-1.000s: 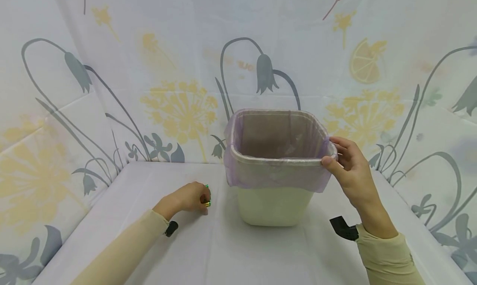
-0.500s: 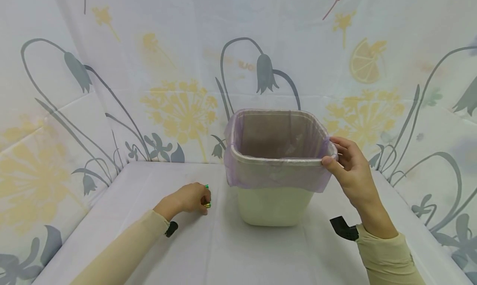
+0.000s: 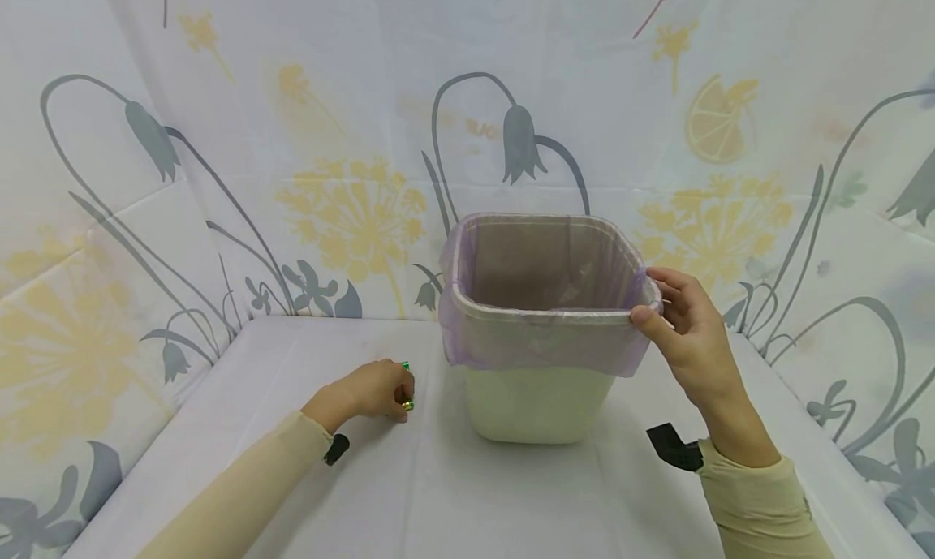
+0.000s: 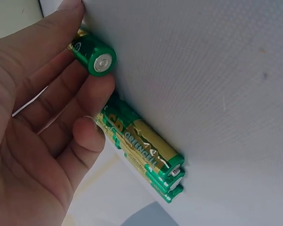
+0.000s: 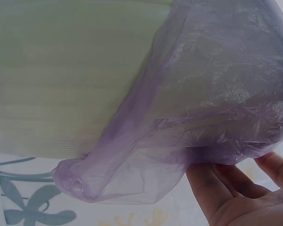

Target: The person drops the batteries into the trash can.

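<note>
Over the white tabletop, my left hand (image 3: 372, 389) curls its thumb and fingers around a green battery (image 4: 95, 55), whose silver end shows in the left wrist view. Just below my fingers in that view lies a group of several green-and-gold batteries (image 4: 144, 146) side by side, partly covered by the fingertips. A pale green trash bin (image 3: 536, 409) stands upright right of centre, lined with a translucent purple trash bag (image 3: 540, 340) folded over its rim. At the bin's front right corner, my right hand (image 3: 687, 340) grips the lined rim, thumb in front and fingers along the side.
A white cloth covers the table (image 3: 467, 502). Behind it and at both sides hangs a white curtain (image 3: 365, 96) printed with grey and yellow flowers. Black straps (image 3: 675, 449) sit at both sleeve cuffs.
Near my left fingers, the lower green and gold battery end has shifted slightly toward me. The right hand, bin and bag have kept their places.
</note>
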{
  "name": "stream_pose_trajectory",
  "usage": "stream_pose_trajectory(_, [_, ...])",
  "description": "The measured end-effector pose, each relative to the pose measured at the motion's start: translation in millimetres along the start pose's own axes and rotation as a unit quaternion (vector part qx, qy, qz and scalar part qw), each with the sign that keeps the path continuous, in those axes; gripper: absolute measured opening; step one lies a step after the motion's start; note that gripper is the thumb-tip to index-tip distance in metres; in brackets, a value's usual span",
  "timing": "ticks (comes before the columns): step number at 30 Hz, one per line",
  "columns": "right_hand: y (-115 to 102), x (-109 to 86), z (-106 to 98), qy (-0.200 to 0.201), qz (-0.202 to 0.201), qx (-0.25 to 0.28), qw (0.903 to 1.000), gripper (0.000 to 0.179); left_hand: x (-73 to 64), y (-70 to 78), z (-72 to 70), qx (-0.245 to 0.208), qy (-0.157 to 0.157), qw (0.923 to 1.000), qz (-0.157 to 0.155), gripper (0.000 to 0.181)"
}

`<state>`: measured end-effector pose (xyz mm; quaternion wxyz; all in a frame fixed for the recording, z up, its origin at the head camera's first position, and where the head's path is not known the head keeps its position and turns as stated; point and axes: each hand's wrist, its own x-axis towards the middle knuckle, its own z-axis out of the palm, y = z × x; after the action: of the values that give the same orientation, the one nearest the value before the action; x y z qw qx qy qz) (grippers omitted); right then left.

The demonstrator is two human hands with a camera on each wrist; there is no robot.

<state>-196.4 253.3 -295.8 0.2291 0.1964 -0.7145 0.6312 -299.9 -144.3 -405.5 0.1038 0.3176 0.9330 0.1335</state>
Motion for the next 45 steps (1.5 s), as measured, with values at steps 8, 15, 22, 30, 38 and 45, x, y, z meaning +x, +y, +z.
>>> stream_pose_trajectory(8, [0,0.6,0,0.001,-0.002,0.0,1.0,0.047,-0.1,0.4,-1.2,-0.012,-0.007,0.9999,0.006,0.017])
stream_pose_trajectory(15, [0,0.4,1,0.001,0.0,-0.004,1.0,0.047,-0.1,-3.7,1.8,-0.018,0.0,0.9997,0.015,0.018])
stream_pose_trajectory(22, [-1,0.0,0,0.0,0.0,-0.004,1.0,0.048,0.9,-4.5,1.2,-0.01,0.009,0.9998,0.012,0.017])
stream_pose_trajectory(30, [-1,-1.4,-1,0.001,0.001,-0.009,1.0,0.048,-0.7,-4.1,-15.9,0.011,0.032,0.9988,0.034,0.018])
stream_pose_trajectory(38, [-3,-0.7,0,-0.003,0.0,-0.012,0.9999,0.048,-7.1,6.5,-56.4,0.017,0.039,0.9987,0.027,0.016])
stream_pose_trajectory(45, [-2,-2.0,1,-0.004,0.004,-0.007,1.0,0.048,-12.3,19.5,-101.9,-0.004,0.051,0.9981,0.035,0.016])
